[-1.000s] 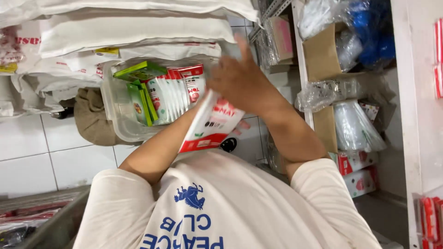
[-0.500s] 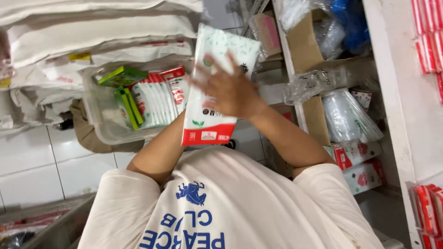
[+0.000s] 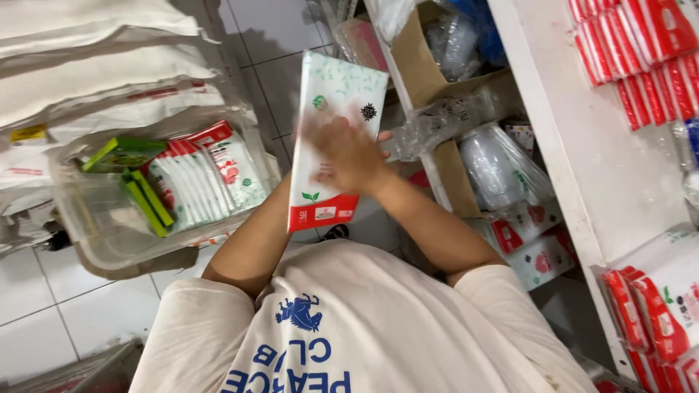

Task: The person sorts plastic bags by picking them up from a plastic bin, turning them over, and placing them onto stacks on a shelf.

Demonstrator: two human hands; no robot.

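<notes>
I hold a flat white packet (image 3: 331, 94) with green speckles and a red band along its lower end, upright in front of my chest. My right hand (image 3: 346, 149), blurred by motion, lies on its front with the fingers spread and the thumb at the packet's right edge. My left forearm (image 3: 251, 244) runs up behind the packet, and the left hand itself is hidden behind it, apparently supporting it from the back.
A clear plastic bin (image 3: 102, 247) on the left holds similar red-and-white packets (image 3: 211, 178) and green boxes (image 3: 135, 182). White sacks (image 3: 87, 73) are stacked above it. A white shelf unit (image 3: 575, 153) on the right carries red-and-white packs, bagged plastic ware and a cardboard box (image 3: 426, 65). The floor is white tile.
The packet has risen from a tilt near the bin to upright and further right. My right hand slid down its front, and the view shifted toward the shelf.
</notes>
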